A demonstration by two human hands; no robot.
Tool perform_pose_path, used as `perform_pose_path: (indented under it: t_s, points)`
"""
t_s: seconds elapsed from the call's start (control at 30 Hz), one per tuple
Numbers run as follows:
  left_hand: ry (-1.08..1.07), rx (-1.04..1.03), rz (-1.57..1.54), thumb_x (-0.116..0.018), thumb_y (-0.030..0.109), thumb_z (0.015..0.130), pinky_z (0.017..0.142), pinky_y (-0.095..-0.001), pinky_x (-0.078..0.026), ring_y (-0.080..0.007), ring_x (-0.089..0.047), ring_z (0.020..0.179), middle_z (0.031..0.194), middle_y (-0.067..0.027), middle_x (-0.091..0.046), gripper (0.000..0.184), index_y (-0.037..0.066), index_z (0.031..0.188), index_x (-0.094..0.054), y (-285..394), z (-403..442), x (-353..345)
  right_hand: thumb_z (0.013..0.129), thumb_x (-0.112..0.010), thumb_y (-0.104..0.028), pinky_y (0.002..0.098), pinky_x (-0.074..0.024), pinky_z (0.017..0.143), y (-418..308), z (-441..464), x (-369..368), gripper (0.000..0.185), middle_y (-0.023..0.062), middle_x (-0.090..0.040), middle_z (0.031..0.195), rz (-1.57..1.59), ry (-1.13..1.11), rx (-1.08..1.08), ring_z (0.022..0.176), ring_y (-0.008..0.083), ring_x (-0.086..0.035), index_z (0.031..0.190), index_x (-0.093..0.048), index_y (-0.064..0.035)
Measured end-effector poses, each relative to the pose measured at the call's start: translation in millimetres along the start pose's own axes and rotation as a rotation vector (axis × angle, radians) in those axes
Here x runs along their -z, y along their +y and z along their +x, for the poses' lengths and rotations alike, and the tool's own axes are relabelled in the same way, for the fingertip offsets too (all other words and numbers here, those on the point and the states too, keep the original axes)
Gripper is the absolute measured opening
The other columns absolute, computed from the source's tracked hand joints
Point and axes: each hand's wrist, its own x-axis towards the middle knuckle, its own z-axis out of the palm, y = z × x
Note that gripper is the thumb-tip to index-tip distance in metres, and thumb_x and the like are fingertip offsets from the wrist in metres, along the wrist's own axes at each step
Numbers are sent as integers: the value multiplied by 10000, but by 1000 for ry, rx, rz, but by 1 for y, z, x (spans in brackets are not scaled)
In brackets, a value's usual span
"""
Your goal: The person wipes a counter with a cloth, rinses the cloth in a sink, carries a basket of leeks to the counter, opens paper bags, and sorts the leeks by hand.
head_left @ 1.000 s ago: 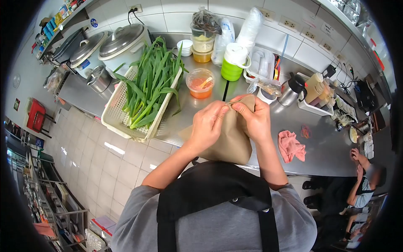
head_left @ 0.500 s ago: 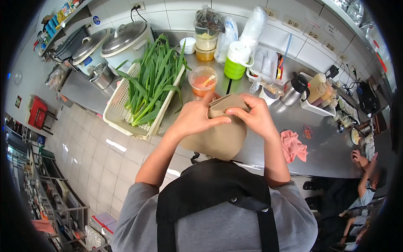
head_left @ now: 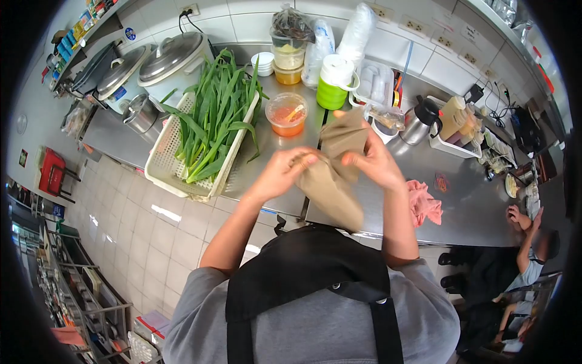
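Over the front edge of the steel counter I hold a brown cloth between my two hands. My left hand is closed on its left side, thumb and fingers pinching the fabric. On the other side my right hand grips the upper part, with the thumb in front and some fingers hidden behind. The cloth hangs twisted and creased, and its lower end is a little blurred. Just beyond my left hand stands a clear tub of orange-red food with a utensil in it.
A white basket of long green leaves stands left on the counter. Behind are a green-and-white jug and a steel thermos. A pink rag lies right. Another person's hands rest at the far right.
The brown cloth has gone from bunched with a rounded lower part to twisted and drawn out. My left hand has lowered slightly, and the hands have moved a little farther apart.
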Motion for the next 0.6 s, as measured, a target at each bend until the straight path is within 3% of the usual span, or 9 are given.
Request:
perform_pose_path:
  t_s: [0.07,0.13,0.2,0.27,0.3,0.4,0.43,0.53,0.6]
  points:
    - [37,-19,-46,-566,259,938,745,-310,-493,-175,-610,758,886,-130,-686,291,7,1059,-644,-4,2,12,787,-760,-201,275,-493,705,-5,0,8,420,13,-674,872,-245,-19,116,760,102,-612,1136,-618,-15]
    - [-32,14,45,-589,293,919,718,-319,-490,-173,-600,733,863,-119,-681,310,22,1060,-643,1,4,14,784,-759,-214,297,-483,667,-11,-1,17,305,10,-676,835,-352,-315,-273,757,95,-614,1018,-678,-36]
    - [-98,50,138,-613,326,901,690,-328,-486,-172,-590,709,840,-108,-677,332,37,1062,-643,11,3,13,781,-739,-213,335,-472,630,-20,-5,0,189,23,-671,770,-486,-234,-262,711,152,-643,865,-698,-49]
    - [-272,357,174,-640,397,861,634,-365,-466,-187,-589,674,792,-83,-660,371,73,1041,-637,27,8,-2,772,-713,-204,369,-461,599,-24,-5,-12,173,69,-649,762,-765,-177,218,670,257,-634,835,-667,-50]
    - [-274,355,151,-592,393,889,580,-381,-425,-186,-567,636,745,-76,-623,330,87,1009,-624,36,9,-10,763,-697,-203,400,-453,585,-22,-4,-18,184,83,-635,774,-827,-139,449,658,325,-596,838,-641,-45]
    - [34,60,151,-555,344,917,571,-365,-413,-211,-548,625,777,-89,-625,272,91,992,-622,-11,2,-34,797,-673,-105,327,-470,586,-25,-9,-21,88,71,-651,810,-895,-92,406,651,212,-626,858,-648,-47]
    - [28,139,106,-535,263,932,562,-374,-404,-273,-512,597,759,-144,-607,226,58,970,-622,0,-1,-33,797,-673,-105,327,-470,586,-22,-12,-23,88,71,-651,810,-897,-86,405,651,212,-626,858,-648,-47]
    - [-93,180,122,-555,216,923,560,-374,-413,-320,-491,571,722,-179,-593,207,19,922,-619,11,-5,-27,828,-661,-94,294,-469,584,2,-21,-21,84,44,-648,779,-508,-27,73,646,136,-606,878,-632,-33]
    - [-16,64,65,-573,201,919,532,-355,-403,-283,-465,517,655,-190,-552,216,-9,894,-616,0,-12,-39,842,-660,-98,279,-479,639,21,-19,-14,171,47,-657,806,121,95,-334,698,109,-598,981,-634,-3]
